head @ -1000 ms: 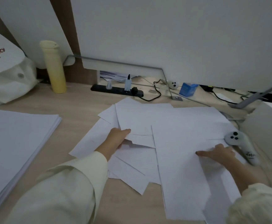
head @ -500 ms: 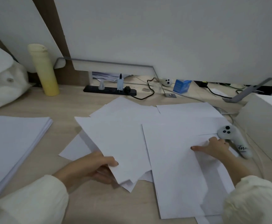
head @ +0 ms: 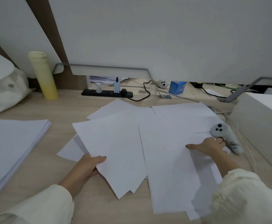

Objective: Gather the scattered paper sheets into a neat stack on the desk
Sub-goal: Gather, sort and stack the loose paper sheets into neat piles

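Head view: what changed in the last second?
The left hand pulled back from the middle of the pile to its near edge and now pinches the loose sheets there, thumb on top; they now overlap more closely. The right hand stayed pressed flat on the right-hand sheets beside the controller. The neat stack and bottle are unchanged.

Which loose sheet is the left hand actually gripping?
The tilted top sheet left of centre, its near edge pinched by the left hand. The right hand only rests on the straighter sheet beside it.
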The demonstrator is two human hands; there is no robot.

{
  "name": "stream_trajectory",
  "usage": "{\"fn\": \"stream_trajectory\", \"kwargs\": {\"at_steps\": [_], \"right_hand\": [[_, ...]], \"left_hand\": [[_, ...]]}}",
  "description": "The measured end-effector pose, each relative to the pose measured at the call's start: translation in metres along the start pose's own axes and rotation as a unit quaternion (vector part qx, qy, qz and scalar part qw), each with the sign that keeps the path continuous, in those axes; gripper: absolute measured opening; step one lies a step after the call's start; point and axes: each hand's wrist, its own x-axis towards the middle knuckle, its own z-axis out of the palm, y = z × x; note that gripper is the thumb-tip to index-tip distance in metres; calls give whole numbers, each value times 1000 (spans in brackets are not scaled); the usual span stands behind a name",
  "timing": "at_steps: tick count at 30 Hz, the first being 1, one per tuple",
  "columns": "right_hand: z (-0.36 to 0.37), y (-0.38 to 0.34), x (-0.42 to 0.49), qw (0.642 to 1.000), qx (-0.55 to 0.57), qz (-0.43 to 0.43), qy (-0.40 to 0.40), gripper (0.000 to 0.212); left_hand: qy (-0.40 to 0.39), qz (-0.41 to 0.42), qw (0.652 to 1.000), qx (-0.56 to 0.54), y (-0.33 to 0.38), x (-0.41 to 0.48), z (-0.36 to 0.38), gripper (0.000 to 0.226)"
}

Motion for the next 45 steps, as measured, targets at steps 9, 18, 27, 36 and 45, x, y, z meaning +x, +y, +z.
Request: {"fn": "stream_trajectory", "kwargs": {"at_steps": [9,18,27,36,45], "right_hand": [[-6,16,13,999,5,-28,-30,74],[-15,29,-10,969,220,-67,-86,60],[14,17,-50,742,566,-139,-331,51],[47,-14,-84,730,592,-87,-330,34],[43,-21,-88,739,584,-87,-326,14]], "left_hand": [[31,32,999,25,-5,-3,3,27],[44,44,997,38,-9,0,4,24],[32,53,998,2,-10,-4,2,25],[-93,88,989,-70,-18,-38,-13,29],[1,121,986,-114,7,-35,-35,49]]}}
